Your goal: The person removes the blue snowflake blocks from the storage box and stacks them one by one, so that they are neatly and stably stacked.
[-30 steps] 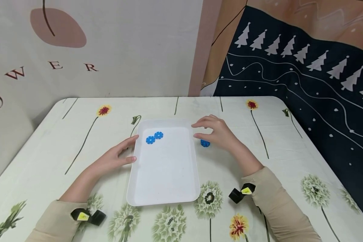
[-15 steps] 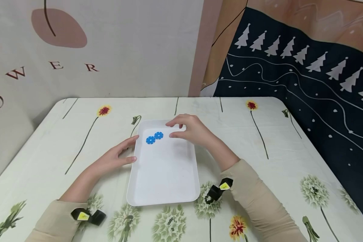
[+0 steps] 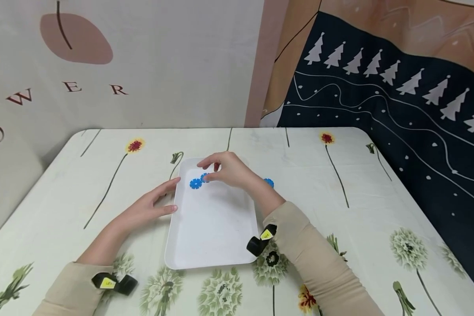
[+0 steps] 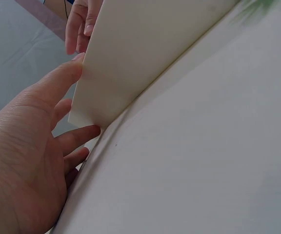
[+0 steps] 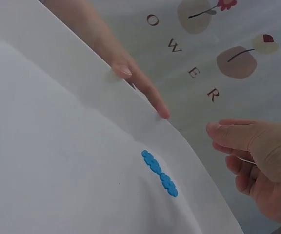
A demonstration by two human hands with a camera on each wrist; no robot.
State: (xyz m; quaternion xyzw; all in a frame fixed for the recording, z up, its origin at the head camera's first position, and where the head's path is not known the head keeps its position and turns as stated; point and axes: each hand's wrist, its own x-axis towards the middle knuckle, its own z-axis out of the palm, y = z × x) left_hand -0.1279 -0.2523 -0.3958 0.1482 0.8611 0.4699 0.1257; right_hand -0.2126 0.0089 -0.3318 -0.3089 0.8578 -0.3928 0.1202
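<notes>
Two blue snowflake building discs [image 3: 195, 184] lie edge to edge in the far left part of a white tray [image 3: 213, 237]. My right hand [image 3: 229, 169] hovers over them, thumb and forefinger apart, and its thumb hides part of one disc in the head view. Nothing shows between its fingers in the right wrist view. With fairly straight fingers, my left hand [image 3: 152, 206] touches the tray's left wall; the left wrist view shows its fingertips [image 4: 92, 131] against the outer side. Beyond the tray's right side sits more blue disc [image 3: 269, 182], partly behind my right forearm.
A flower-print cloth [image 3: 114, 184] covers the table under the tray. A printed pale curtain [image 3: 174, 66] hangs behind, and a dark one with white trees [image 3: 351, 92] hangs at the right. Each sleeve bears a small black camera [image 3: 260, 241].
My right hand has moved left, from beside the blue disc on the cloth to above the two discs in the tray. The left hand and tray have stayed put.
</notes>
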